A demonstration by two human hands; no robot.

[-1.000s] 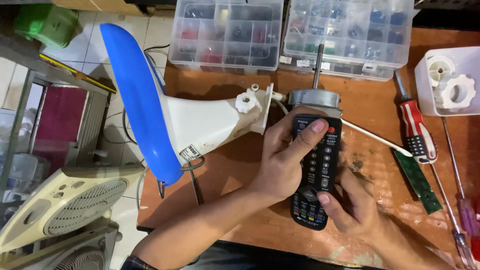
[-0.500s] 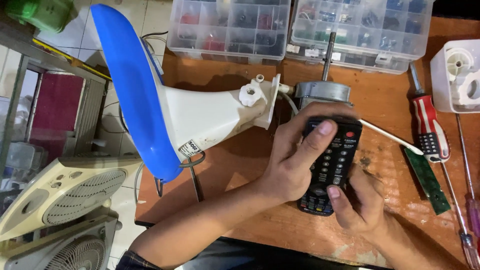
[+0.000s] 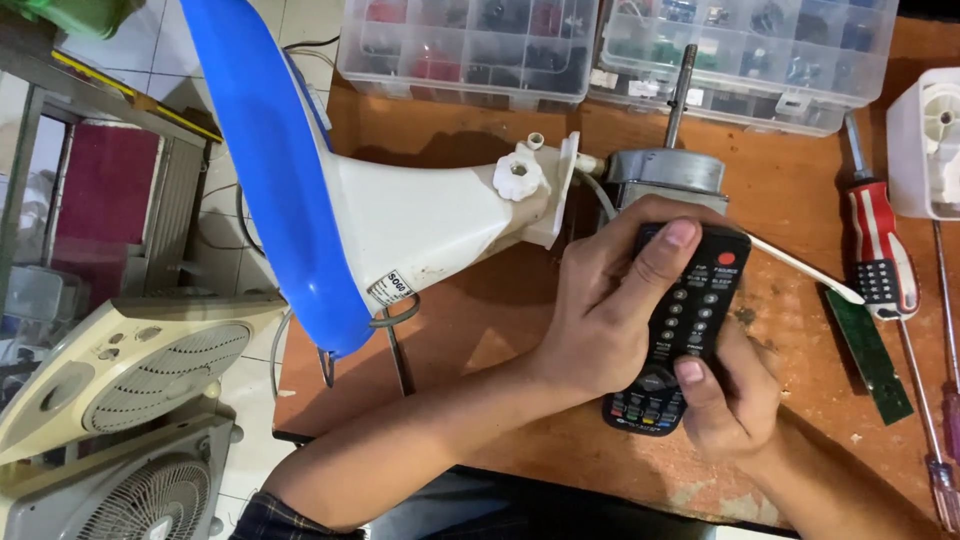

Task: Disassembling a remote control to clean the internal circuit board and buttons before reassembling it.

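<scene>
Head view: compared with a second ago, the black remote control (image 3: 683,325) has tilted slightly clockwise; the grip is unchanged. Left hand (image 3: 612,300) and right hand (image 3: 730,395) both clasp it above the bench (image 3: 800,190). Its long axis runs diagonally, top end toward the fan motor (image 3: 668,172).

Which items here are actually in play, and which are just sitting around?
In play:
- black remote control, held by left hand and right hand

Lying about:
- fan motor with shaft
- white fan stand with blue base
- red-handled screwdriver
- green circuit strip
- two clear parts boxes
- beige fan housings on the floor
</scene>
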